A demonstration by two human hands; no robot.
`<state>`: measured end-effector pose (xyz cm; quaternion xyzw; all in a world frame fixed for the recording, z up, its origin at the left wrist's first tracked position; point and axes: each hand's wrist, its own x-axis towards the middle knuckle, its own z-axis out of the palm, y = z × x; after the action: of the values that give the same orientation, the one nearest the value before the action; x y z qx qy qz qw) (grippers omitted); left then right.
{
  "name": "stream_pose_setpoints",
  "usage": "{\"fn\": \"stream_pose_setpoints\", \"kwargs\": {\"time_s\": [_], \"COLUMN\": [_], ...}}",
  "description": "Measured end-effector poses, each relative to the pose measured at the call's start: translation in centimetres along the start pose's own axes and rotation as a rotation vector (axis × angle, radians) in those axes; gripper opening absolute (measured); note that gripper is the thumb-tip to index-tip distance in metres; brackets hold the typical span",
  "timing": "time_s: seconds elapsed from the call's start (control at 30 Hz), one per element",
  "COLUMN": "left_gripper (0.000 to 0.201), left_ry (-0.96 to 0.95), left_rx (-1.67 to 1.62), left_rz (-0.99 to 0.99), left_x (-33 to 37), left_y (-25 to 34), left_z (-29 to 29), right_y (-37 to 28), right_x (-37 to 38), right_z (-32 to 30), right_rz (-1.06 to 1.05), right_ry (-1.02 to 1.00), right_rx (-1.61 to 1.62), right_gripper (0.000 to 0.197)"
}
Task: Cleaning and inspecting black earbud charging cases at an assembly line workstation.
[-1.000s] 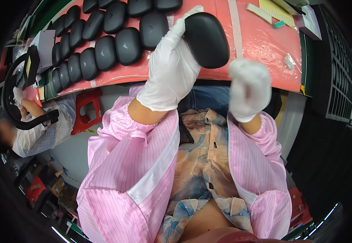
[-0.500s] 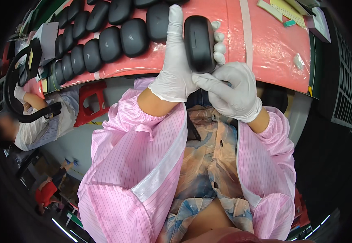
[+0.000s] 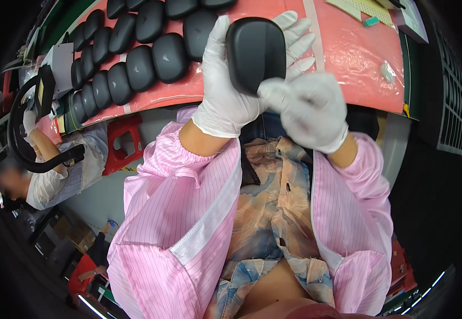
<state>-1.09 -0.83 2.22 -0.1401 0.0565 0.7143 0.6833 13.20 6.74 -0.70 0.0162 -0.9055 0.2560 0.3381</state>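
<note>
A black, smooth, rounded case [image 3: 256, 53] rests on the palm of my left hand [image 3: 225, 98], its broad face up. The white-gloved thumb lies along the case's left side, and the other fingers stretch out beyond its right side. My right hand [image 3: 310, 111], also white-gloved, is at the case's lower right corner. Motion smears its fingers, which look bent in; whether they touch the case or hold anything cannot be made out. Several similar black cases [image 3: 171, 58] lie in rows on the pink-covered table [image 3: 356, 64], left of my hands.
A grey-white box [image 3: 60, 66] and a curved black arm-like fixture [image 3: 13, 117] stand at the left. Beyond a red stool [image 3: 122, 139], another person [image 3: 63, 173] sits at the bench. A teal block [image 3: 371, 22] lies far right, near a black grated unit [image 3: 454, 101].
The case has turned from its narrow, slotted edge to its broad face. My left fingers have spread out behind it. My right hand stays close to its lower corner, now blurred.
</note>
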Motion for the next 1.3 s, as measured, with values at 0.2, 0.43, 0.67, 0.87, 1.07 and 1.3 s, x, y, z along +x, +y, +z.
{"fn": "stream_pose_setpoints", "kwargs": {"time_s": [0.2, 0.43, 0.67, 0.87, 1.07, 1.3], "left_gripper": [0.079, 0.091, 0.081, 0.081, 0.069, 0.046], "left_ry": [-0.298, -0.071, -0.367, -0.132, -0.202, -0.018], "left_rx": [-0.157, 0.142, -0.344, 0.112, 0.114, 0.845], "left_rz": [-0.149, 0.065, -0.177, 0.085, 0.146, 0.468], "left_x": [-0.7, -0.2, -0.3, 0.4, 1.4, 2.6], "left_y": [0.6, -0.4, 0.7, -0.2, 1.4, -2.7], "left_z": [-2.5, -1.4, -1.4, -0.9, -2.0, 0.4], "right_y": [-0.9, -1.3, 3.7, -0.1, 3.7, 1.0], "right_x": [2.6, 0.5, 4.0, -0.4, -0.3, 0.7], "right_z": [-1.4, -0.8, -0.1, 0.2, -2.5, -2.7], "right_rz": [0.189, 0.023, -0.187, -0.044, 0.400, 0.472], "right_ry": [0.356, 0.062, 0.209, 0.208, 0.137, 0.173], "right_rx": [-0.033, 0.180, -0.012, 0.020, -0.513, 0.028], "right_gripper": [0.038, 0.037, 0.037, 0.032, 0.033, 0.065]}}
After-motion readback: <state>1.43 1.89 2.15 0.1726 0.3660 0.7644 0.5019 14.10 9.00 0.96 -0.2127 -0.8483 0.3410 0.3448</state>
